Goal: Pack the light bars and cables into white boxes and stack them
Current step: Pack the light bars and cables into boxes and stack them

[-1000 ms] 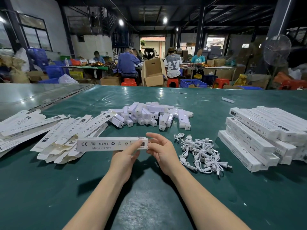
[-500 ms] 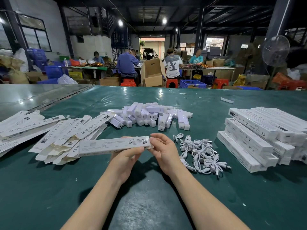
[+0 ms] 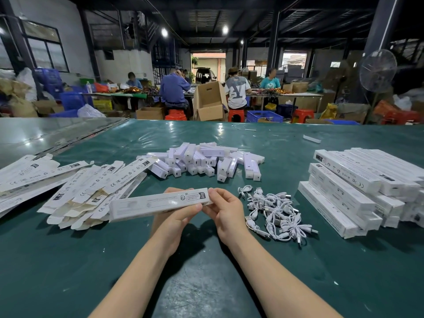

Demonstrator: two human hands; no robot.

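I hold a long white box (image 3: 146, 206) level above the green table (image 3: 68, 260). My left hand (image 3: 174, 219) grips it from below near its right part, thumb on the front face. My right hand (image 3: 226, 210) pinches the box's right end. A heap of white light bars (image 3: 204, 160) lies behind the box. A tangle of white cables (image 3: 275, 212) lies to the right of my right hand. Flat unfolded box blanks (image 3: 91, 189) are fanned out at the left. A stack of packed white boxes (image 3: 358, 187) stands at the right.
More flat blanks (image 3: 20, 175) lie at the far left edge. A small white piece (image 3: 311, 138) lies far back on the table. Beyond the table, people sit working among cardboard boxes (image 3: 210, 102), blue crates and red stools. A fan (image 3: 377, 70) stands at the back right.
The box has turned in my hands: the side printed with CE and RoHS marks has rolled away and another printed face shows. Its left end has dipped slightly. Both hands stay at its right end.
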